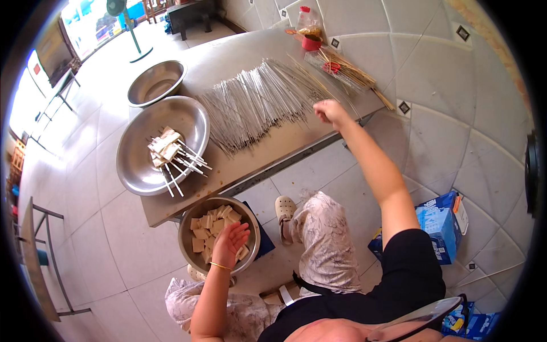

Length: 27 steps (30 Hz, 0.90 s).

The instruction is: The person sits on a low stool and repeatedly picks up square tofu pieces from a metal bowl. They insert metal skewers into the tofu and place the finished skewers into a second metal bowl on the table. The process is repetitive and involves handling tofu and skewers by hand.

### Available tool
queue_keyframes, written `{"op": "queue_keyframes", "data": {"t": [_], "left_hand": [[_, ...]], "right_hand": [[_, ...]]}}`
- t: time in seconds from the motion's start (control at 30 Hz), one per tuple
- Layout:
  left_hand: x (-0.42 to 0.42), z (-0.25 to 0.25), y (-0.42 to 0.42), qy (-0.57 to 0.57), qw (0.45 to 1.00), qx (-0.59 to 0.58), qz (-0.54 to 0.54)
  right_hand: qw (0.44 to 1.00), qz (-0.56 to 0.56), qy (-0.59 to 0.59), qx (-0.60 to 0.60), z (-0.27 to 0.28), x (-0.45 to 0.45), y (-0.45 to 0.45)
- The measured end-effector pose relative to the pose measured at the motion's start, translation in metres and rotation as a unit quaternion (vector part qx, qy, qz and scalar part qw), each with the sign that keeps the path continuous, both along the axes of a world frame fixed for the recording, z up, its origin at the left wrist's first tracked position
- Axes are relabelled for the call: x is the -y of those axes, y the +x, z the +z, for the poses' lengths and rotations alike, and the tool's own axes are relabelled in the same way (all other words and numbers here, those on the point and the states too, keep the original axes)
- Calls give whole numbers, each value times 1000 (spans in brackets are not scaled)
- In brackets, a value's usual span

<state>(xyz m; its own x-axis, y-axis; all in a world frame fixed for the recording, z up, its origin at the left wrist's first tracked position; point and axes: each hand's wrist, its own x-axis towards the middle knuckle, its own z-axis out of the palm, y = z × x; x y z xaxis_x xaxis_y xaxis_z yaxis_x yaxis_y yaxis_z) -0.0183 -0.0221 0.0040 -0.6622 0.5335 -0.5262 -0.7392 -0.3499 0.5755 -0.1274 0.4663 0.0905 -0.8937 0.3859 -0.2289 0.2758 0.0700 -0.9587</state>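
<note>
Above a steel bowl (252, 266) of pale tofu-like slices (205, 234), my left hand (231, 243) hovers palm up, fingers apart and nothing in it. My right hand (329, 112) is curled near the right end of a wide spread of thin metal skewers (260, 102) on the table; whether it pinches one I cannot tell. A large steel basin (132, 149) at the table's left end holds a stack of skewered pale pieces (166, 147), their white handles reaching over the rim.
Behind the large basin stands a second steel basin (157, 83). Bamboo sticks (359, 75), red-handled scissors (331, 67), a red cup (312, 42) and a plastic jar (308, 23) sit by the tiled wall. The table's front edge (273, 166) runs between my hands. A blue box (440, 226) stands at right.
</note>
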Motion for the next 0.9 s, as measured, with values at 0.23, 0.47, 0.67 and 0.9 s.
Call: {"op": "queue_keyframes", "data": {"t": [0.23,0.47,0.67,0.9], "left_hand": [[-9,17,15,-31,994,-105,-23],[-6,16,23,87,992,-92,30],[19,0,11,31,984,-95,149],[44,5,-5,-22,972,-79,220]], "right_hand": [[979,196,-15,60,13,165,172],[945,245,212,31,7,248,230],[942,233,240,25,4,215,241],[973,0,-230,18,17,132,272]]}}
